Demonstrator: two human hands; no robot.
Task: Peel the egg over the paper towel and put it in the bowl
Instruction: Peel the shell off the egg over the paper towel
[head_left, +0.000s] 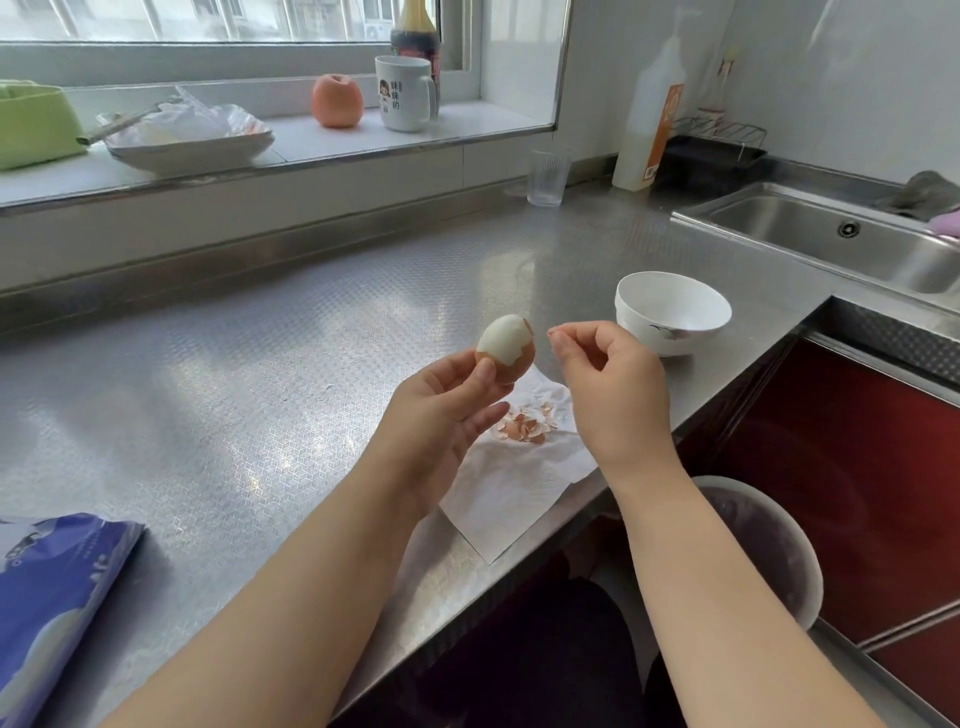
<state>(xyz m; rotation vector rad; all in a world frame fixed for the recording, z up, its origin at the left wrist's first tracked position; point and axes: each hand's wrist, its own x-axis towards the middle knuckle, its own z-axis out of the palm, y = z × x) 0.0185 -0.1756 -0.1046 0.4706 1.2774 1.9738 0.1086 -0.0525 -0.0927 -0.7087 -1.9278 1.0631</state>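
Note:
My left hand (441, 410) holds a boiled egg (506, 345) above the counter. The egg's top half is bare white and its lower half still wears brown shell. My right hand (608, 379) hovers just right of the egg, thumb and forefinger pinched together; whether a tiny shell fragment sits between them I cannot tell. Below both hands a white paper towel (514, 483) lies at the counter's front edge, with several brown shell pieces (524, 427) on it. A white bowl (672, 312), empty, stands behind my right hand.
The steel counter (234, 389) stretches left; a blue packet (52, 587) lies at its near left. A clear glass (548, 176) and a white bottle (649, 119) stand at the back. The sink (857, 239) is at right. An apple (336, 101), mug and dish sit on the windowsill.

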